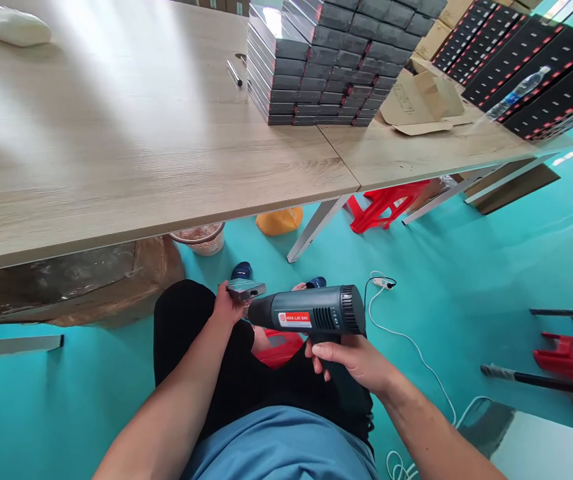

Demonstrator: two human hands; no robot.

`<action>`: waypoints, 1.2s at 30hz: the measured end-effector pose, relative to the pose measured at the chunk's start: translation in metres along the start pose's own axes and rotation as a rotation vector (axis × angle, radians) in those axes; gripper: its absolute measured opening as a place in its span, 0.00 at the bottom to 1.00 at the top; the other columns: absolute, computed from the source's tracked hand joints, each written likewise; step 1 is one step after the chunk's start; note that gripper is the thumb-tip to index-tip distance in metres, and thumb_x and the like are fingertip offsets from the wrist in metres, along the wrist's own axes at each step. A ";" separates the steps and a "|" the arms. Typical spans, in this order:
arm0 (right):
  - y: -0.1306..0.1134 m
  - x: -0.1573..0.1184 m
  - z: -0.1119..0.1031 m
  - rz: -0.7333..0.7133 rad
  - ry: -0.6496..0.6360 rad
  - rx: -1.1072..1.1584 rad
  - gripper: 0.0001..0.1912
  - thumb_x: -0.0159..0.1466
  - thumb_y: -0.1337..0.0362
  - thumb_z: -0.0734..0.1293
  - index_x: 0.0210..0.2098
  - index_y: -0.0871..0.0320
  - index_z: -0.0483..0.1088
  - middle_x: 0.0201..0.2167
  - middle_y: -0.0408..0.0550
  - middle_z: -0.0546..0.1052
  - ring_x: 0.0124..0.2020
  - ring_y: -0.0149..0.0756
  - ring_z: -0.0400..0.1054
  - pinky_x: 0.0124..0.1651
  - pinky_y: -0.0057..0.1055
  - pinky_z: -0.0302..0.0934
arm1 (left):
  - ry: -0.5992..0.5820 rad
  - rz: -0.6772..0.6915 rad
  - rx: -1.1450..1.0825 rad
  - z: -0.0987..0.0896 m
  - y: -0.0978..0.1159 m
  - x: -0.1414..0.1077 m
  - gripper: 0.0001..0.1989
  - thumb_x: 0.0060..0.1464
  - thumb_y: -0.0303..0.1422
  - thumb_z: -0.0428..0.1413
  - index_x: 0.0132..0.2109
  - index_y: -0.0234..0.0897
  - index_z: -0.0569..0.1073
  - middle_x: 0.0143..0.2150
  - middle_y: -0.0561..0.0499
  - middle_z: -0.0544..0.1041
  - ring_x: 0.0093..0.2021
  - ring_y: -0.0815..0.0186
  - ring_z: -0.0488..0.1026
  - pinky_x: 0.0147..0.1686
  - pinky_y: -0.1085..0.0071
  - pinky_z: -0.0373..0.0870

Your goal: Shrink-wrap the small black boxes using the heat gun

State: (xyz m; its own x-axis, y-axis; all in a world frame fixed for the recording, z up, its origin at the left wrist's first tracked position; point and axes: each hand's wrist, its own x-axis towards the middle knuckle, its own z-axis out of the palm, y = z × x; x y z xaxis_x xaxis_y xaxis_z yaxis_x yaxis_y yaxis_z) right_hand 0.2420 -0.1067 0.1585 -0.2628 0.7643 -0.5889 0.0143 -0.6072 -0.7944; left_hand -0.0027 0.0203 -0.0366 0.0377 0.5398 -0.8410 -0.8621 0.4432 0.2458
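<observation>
Heat gun (322, 313) "HUA LAI SHI" | right grip (349, 355): wraps handle (341, 372) | left grip (228, 307): pinches box (246, 289)

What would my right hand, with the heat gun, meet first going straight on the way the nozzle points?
Most likely your left hand, near the fingers holding the small box: the heat gun in your right hand points that way. Depth there is hard to judge.

Likely packing workshop: stacked boxes (326, 77), heat gun (321, 312)
</observation>
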 end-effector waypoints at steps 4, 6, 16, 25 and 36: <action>0.001 -0.015 -0.015 0.054 0.110 0.139 0.19 0.55 0.52 0.76 0.39 0.60 0.79 0.34 0.49 0.79 0.29 0.34 0.72 0.29 0.29 0.67 | -0.051 0.011 0.022 0.004 0.000 -0.008 0.15 0.54 0.28 0.51 0.48 0.32 0.74 0.34 0.44 0.79 0.31 0.57 0.79 0.34 0.62 0.79; 0.002 -0.022 -0.024 0.082 0.187 0.187 0.21 0.55 0.53 0.77 0.43 0.59 0.79 0.34 0.49 0.79 0.29 0.34 0.72 0.28 0.28 0.67 | -0.091 0.013 0.009 0.005 0.000 -0.012 0.17 0.49 0.28 0.52 0.46 0.32 0.75 0.34 0.43 0.80 0.32 0.55 0.79 0.35 0.59 0.79; 0.005 -0.015 -0.030 0.055 0.190 0.006 0.18 0.58 0.52 0.75 0.39 0.60 0.79 0.34 0.50 0.80 0.30 0.35 0.72 0.32 0.31 0.69 | -0.127 0.013 0.134 0.005 -0.004 -0.014 0.13 0.39 0.26 0.51 0.35 0.36 0.72 0.22 0.49 0.72 0.22 0.59 0.72 0.26 0.63 0.73; -0.051 0.038 -0.010 -0.096 0.120 -0.083 0.10 0.59 0.59 0.72 0.32 0.60 0.77 0.27 0.46 0.78 0.29 0.34 0.72 0.30 0.29 0.66 | -0.165 0.076 0.397 0.005 -0.016 -0.019 0.16 0.39 0.23 0.52 0.38 0.34 0.75 0.20 0.52 0.72 0.18 0.62 0.70 0.21 0.68 0.68; -0.035 0.012 -0.016 0.052 -0.007 -0.242 0.12 0.54 0.57 0.74 0.32 0.59 0.76 0.21 0.43 0.75 0.24 0.36 0.68 0.26 0.32 0.66 | -0.147 0.033 0.241 0.004 -0.011 -0.011 0.20 0.37 0.24 0.51 0.41 0.32 0.76 0.22 0.50 0.73 0.19 0.61 0.70 0.22 0.66 0.68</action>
State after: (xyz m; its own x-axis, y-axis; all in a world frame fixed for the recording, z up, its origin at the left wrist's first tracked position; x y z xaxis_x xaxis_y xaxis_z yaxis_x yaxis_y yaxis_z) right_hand 0.2539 -0.0728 0.1770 -0.2626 0.7315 -0.6292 0.2581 -0.5751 -0.7763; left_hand 0.0083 0.0120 -0.0282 0.0997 0.6470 -0.7560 -0.7197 0.5715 0.3942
